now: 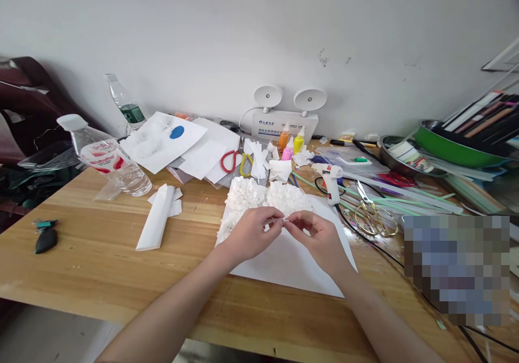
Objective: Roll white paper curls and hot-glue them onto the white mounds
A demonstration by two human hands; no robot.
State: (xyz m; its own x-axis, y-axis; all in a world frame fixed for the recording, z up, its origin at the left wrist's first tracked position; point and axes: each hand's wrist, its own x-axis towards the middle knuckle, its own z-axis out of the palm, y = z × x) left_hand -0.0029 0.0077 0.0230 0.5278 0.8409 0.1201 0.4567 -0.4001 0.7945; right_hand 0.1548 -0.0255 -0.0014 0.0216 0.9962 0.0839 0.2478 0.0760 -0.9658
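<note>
- Over the middle of the wooden table [101,255], in the head view, the left hand [251,233] and the right hand [318,236] meet, fingertips pinched on the two ends of a small white paper strip [279,220] held between them.
- The strip hangs just above a white sheet [292,265] lying flat on the table; both hands hover over that sheet.
- On the far part of the sheet sit clusters of white paper flowers [259,195], just beyond the fingers.
- Left of the sheet lies a folded white paper [156,217], and farther left a clear water bottle [107,157] lies on its side.
- Near the left edge of the table rests a small black object [45,239].
- Right of the flowers stands a white glue gun [331,182], and near it gold scissors [371,214] lie on the table among straws and cables.
- Behind the flowers are red-and-yellow-handled scissors [235,162], cut paper pieces, and small paint bottles [291,144] in orange, pink and yellow.
- Against the wall stands a white twin-head lamp unit [286,117]; at far right, a green bowl [450,146] holds long sticks.
</note>
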